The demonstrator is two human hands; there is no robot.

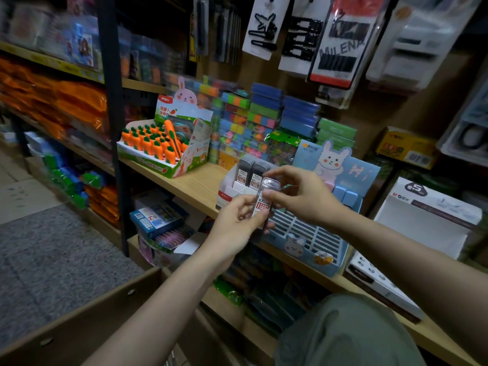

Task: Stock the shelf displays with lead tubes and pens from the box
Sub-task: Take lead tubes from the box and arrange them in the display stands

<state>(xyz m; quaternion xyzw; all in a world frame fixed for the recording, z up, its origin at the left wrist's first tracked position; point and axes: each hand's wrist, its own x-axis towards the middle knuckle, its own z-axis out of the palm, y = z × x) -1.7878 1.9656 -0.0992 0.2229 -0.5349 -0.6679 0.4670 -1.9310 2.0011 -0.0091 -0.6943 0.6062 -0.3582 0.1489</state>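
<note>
We stand before a wooden shelf (190, 184) loaded with stationery. At the bottom left edge of our view is the brown cardboard box (87, 320), its rim running up toward the shelf. On the shelf to the left sits a green-and-white display of carrot-shaped items (158, 146) with a rabbit on its backboard. To the right is a blue rabbit display (314, 239) with a slotted white tray at its front. Between these two stands a small white display carton (232, 191) holding dark lead tubes (250, 171) upright, their labels facing us.

Our two hands meet just in front of that carton, above the shelf edge. Our left hand (237, 223) comes from below, fingers curled around the lower part of one lead tube (264, 202), thumb pressed on its label. Our right hand (303, 196) reaches in from the right, thumb and fingertips pinching the tube's upper part near its clear round cap.

The tube's long axis runs close to vertical, leaning slightly right at the top. Its clear cap points up toward the carton, its dark body down toward the blue display's tray. The red-and-white label faces us.
</note>
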